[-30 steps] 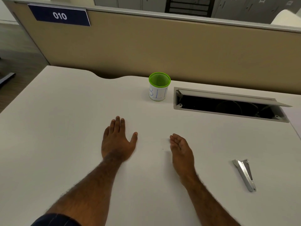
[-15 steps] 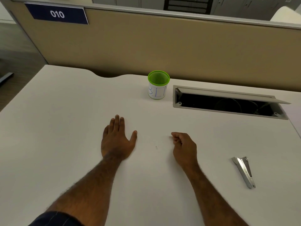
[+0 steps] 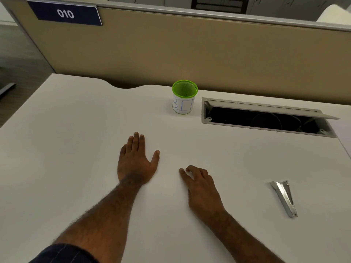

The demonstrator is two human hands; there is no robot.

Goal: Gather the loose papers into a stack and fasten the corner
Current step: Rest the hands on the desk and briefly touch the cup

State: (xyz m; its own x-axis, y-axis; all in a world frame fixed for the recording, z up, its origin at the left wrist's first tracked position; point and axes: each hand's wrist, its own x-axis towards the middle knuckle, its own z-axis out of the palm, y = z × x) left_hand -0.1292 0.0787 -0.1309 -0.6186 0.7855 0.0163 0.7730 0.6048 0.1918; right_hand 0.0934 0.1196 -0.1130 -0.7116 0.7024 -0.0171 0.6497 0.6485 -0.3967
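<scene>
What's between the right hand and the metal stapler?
Nothing: head view shows bare white desk between the right hand and the silver metal stapler.

Soft, even overhead light, rather dim and warm; the white counter point(image 3: 76, 149) shows faint shadows and no glare. Wide-angle bending curves the far partition point(image 3: 209, 59); edges slightly soft.

My white desk point(image 3: 66, 141) meets a tan partition panel point(image 3: 190, 52) capped by a grey rail. A dark blue plate reading "010" point(image 3: 65, 14) is fixed at the panel's upper left. An open cable hatch point(image 3: 266, 118), lid raised, sits in the desktop at right. Grey cabinets point(image 3: 152, 0) stand beyond the panel; dark wood-look floor point(image 3: 20, 71) lies left.
</scene>
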